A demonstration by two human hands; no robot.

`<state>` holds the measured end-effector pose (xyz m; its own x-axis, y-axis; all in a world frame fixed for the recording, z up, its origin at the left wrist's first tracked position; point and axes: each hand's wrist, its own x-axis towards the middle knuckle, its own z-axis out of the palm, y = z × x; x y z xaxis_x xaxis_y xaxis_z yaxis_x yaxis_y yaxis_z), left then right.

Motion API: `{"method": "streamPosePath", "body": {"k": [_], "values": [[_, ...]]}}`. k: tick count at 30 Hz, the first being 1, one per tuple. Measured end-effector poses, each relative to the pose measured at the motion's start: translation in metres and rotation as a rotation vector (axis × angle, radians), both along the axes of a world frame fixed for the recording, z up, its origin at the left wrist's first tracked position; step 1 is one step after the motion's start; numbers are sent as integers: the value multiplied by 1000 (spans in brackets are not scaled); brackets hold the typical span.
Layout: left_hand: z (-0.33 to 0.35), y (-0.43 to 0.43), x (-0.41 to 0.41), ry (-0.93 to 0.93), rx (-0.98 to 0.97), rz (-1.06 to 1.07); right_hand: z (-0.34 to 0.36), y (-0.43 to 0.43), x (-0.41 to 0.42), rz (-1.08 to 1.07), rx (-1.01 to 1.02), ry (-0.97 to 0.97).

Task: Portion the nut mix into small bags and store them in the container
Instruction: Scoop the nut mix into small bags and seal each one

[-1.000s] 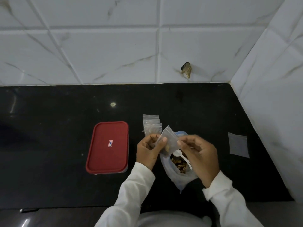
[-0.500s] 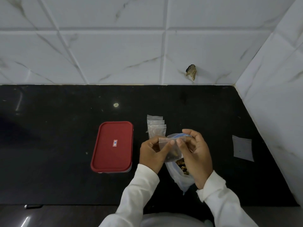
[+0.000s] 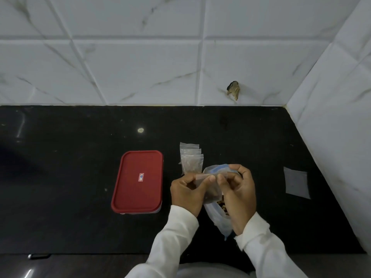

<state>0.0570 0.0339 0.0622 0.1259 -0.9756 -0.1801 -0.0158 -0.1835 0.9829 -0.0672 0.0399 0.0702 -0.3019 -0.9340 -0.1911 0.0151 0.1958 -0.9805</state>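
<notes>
To the right of the red-lidded container [image 3: 137, 181] on the counter [image 3: 70, 157], the left hand [image 3: 188, 194] and right hand [image 3: 240, 195] each pinched the top edge of a small bag [image 3: 211, 189] with curled fingers, over the open nut mix bag [image 3: 218, 219].

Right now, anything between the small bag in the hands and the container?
Yes: the red lid sits closed on the container, left of the small bag pinched by the left hand and right hand. Nothing visible lies on the counter between.
</notes>
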Motion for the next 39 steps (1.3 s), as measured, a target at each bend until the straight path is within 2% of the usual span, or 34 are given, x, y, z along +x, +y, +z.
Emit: {"method": "streamPosePath", "body": {"k": [2,4,10,12,16,20,24,29,36,39], "values": [[2,-1,3,86,55,12,0,-3,0,-29,23,-81],[3,-3,5,87,58,5,-1,-6,0,-47,59,-137],[-3,-5,11,114,114,60,-6,-13,-1,67,156,-165],[-5,-4,9,111,126,69,-7,-16,0,38,189,-208],[-5,-7,14,216,204,74,-8,-19,0,47,206,-181],[-10,-12,22,181,164,107,-14,-20,3,92,201,-191],[-19,-10,21,53,106,118,-21,-24,12,19,171,-105],[-19,-11,21,-12,82,7,-30,-31,16,12,169,12],[-32,-19,27,-135,32,75,-49,-25,18,222,185,107],[-38,-21,28,-151,101,49,-57,-24,13,278,182,212]]}}
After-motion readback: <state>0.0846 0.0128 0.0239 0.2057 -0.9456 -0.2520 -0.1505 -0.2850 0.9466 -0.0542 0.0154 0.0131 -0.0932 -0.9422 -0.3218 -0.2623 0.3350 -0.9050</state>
